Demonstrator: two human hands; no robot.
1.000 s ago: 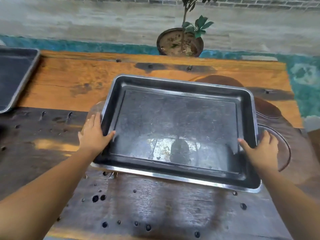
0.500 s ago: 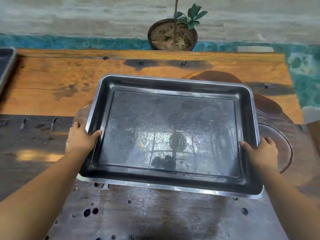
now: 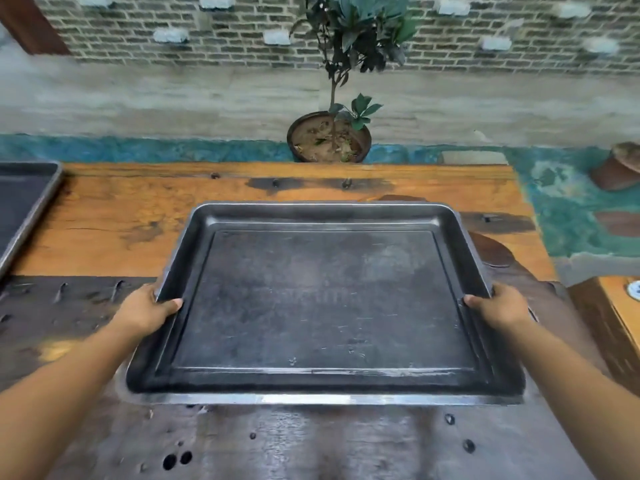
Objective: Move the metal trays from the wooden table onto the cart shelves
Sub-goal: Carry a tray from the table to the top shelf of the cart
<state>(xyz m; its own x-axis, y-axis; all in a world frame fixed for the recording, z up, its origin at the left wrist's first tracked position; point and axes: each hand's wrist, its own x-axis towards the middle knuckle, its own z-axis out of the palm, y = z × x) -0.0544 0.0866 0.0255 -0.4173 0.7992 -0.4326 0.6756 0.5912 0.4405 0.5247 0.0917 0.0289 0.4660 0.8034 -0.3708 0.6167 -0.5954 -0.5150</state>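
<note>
A large dark metal tray (image 3: 322, 299) with a shiny rim is held level above the wooden table (image 3: 138, 216). My left hand (image 3: 147, 311) grips its left edge, thumb inside the rim. On the opposite side my right hand (image 3: 502, 306) clasps the right edge the same way. A second metal tray (image 3: 20, 206) lies on the table at the far left, partly cut off by the frame. No cart is in view.
A potted plant (image 3: 329, 136) stands on the floor just beyond the table's far edge. A brick wall rises behind it. Round wooden pieces (image 3: 491, 251) lie on the table to the right of the held tray. An orange wooden block (image 3: 620, 306) sits at right.
The tray has come up off the table and levelled out in both hands. My view has tilted up, so the brick wall and more of the plant now show.
</note>
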